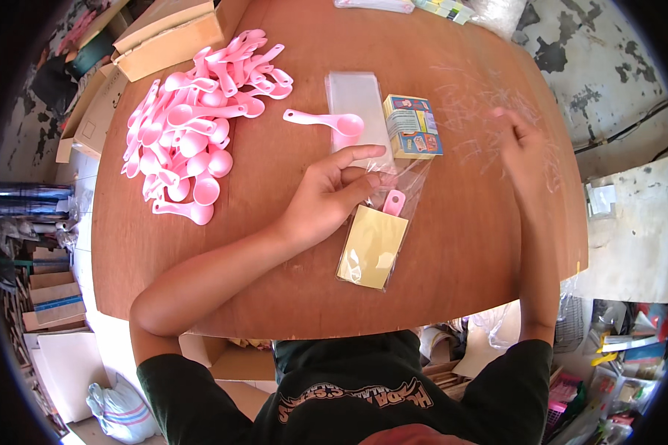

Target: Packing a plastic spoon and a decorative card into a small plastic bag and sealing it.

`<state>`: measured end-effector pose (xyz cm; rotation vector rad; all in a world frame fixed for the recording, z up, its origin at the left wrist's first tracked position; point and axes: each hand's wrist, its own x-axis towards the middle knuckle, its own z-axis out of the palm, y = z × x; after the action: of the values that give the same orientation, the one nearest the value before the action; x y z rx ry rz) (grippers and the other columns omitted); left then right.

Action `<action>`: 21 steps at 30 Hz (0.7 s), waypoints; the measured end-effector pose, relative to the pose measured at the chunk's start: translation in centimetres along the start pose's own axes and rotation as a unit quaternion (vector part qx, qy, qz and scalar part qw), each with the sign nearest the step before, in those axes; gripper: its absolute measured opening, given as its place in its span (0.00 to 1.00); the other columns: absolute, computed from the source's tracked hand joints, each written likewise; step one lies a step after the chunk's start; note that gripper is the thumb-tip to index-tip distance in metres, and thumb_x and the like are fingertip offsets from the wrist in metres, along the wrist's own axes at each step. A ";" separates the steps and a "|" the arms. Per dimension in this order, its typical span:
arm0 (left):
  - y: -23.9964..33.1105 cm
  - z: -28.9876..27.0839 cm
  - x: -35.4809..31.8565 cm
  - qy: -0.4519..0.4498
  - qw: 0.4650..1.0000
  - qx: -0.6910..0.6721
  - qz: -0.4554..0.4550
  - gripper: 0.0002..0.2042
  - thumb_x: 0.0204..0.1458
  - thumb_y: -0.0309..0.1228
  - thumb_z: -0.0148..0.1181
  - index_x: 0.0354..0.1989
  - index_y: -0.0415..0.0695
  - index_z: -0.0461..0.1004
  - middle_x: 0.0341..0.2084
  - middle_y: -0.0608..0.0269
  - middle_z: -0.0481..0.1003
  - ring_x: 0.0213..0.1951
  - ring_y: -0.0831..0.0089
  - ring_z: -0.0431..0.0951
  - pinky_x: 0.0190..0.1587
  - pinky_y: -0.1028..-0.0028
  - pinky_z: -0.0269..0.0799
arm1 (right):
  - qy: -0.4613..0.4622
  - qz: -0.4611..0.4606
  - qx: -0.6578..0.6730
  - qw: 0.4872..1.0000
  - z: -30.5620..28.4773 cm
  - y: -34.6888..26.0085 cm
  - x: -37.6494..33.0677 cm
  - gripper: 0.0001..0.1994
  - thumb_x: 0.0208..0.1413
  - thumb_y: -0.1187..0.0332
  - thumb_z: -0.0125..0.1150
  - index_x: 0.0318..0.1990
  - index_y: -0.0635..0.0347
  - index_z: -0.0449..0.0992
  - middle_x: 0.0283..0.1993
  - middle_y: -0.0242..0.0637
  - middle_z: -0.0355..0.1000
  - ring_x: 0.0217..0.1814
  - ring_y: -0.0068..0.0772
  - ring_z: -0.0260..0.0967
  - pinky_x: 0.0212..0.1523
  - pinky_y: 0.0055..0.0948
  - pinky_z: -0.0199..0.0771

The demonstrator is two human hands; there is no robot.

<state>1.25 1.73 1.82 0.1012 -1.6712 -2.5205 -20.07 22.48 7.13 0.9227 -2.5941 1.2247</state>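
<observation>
My left hand pinches clear plastic bag, yellow rectangular card inside, below hand; right hand farther right, can't tell grip.

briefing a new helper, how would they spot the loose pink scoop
On the brown table, find the heap of pink scoops at left. Right of it lies a stack of clear bags; the lone scoop has its bowl there, handle leftward. Unlike the rest, it is neither heaped nor bagged.

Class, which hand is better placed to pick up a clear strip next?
Probably the right hand: it is beside the scattered clear strips, while the left hand holds the clear bag.
</observation>
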 end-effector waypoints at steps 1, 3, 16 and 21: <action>0.0 0.1 0.1 -0.005 1.000 -0.001 0.002 0.19 0.58 0.22 0.49 0.58 0.34 0.59 0.37 0.52 0.77 0.40 0.76 0.76 0.41 0.77 0.72 | -0.086 0.018 0.081 0.993 0.1 -1.5 -0.9 0.10 0.52 0.67 0.58 0.40 0.60 0.78 0.33 0.32 0.76 0.34 0.20 0.71 0.32 0.23 0.70; -0.2 -0.2 -0.4 0.004 0.999 -0.034 0.015 0.20 0.58 0.22 0.50 0.59 0.37 0.58 0.37 0.53 0.77 0.41 0.76 0.76 0.42 0.77 0.72 | -0.322 0.160 0.129 0.924 1.1 -6.0 -2.7 0.11 0.54 0.66 0.58 0.39 0.63 0.77 0.33 0.30 0.75 0.35 0.19 0.70 0.34 0.22 0.69; -0.4 -0.8 -0.3 -0.100 0.991 -0.046 0.078 0.36 0.57 0.57 0.41 0.64 0.39 0.48 0.54 0.47 0.64 0.56 0.59 0.68 0.57 0.62 0.63 | -0.157 -0.325 0.141 0.922 -1.0 -13.0 -5.3 0.02 0.49 0.79 0.61 0.32 0.67 0.75 0.32 0.39 0.75 0.33 0.23 0.72 0.35 0.20 0.70; -0.9 -1.2 -0.7 -0.143 0.984 -0.069 0.083 0.35 0.57 0.56 0.42 0.62 0.39 0.52 0.52 0.49 0.66 0.54 0.62 0.69 0.55 0.64 0.66 | -0.308 0.043 0.360 0.880 1.5 -10.7 -6.2 0.05 0.56 0.73 0.58 0.36 0.66 0.73 0.34 0.32 0.73 0.35 0.17 0.69 0.36 0.20 0.71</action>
<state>2.02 1.06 0.52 -0.4124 -1.5124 -2.6081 -8.72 19.15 10.94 1.5440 -2.6093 2.3339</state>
